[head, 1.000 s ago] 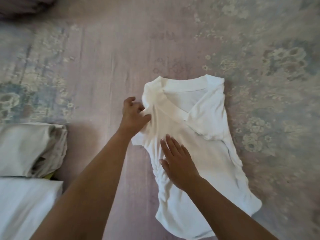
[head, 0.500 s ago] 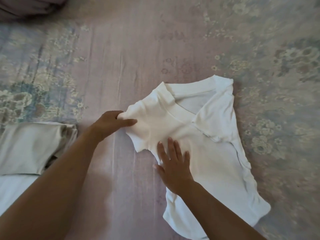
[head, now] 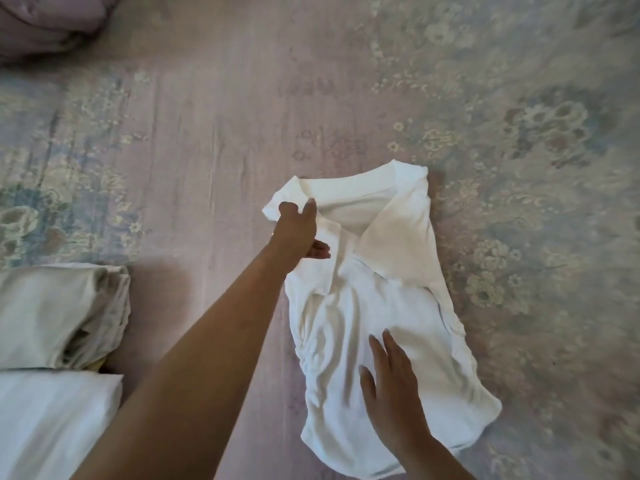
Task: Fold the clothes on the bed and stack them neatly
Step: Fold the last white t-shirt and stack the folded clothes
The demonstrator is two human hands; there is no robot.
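Fingers straight and together, the right hand [head: 389, 386] is laid flat on the lower body of the white shirt [head: 391, 306], pinning it to the bed [head: 225, 133]. Nothing is gripped there; the cloth is simply pressed down. Beside those fingers, to their left, a bunch of wrinkles is seen along the shirt's left edge, and that needs smoothing before any crease is set.

Further up, the left hand [head: 298, 230] is reaching across to the shoulder by the collar. Cloth is pinched there, the thumb showing under the fold and the fingers over it, though how much cloth is caught cannot be told. The right side of the shirt is already turned in over the chest; the left side looks to be the one in hand now.

To do it well, the shoulder should be carried inward in one clean line, matched to the folded right side, with the lower body held firm so the shirt is not dragged askew. The hem edge should be kept level with the collar edge, and the wrinkles pushed out toward the hem.

Off to the left, near the camera, two folded pieces are lying well apart from the shirt: a white one [head: 52, 420] and a beige one [head: 59, 313] just beyond it. At the far corner a mauve bundle [head: 45, 22] is glimpsed.
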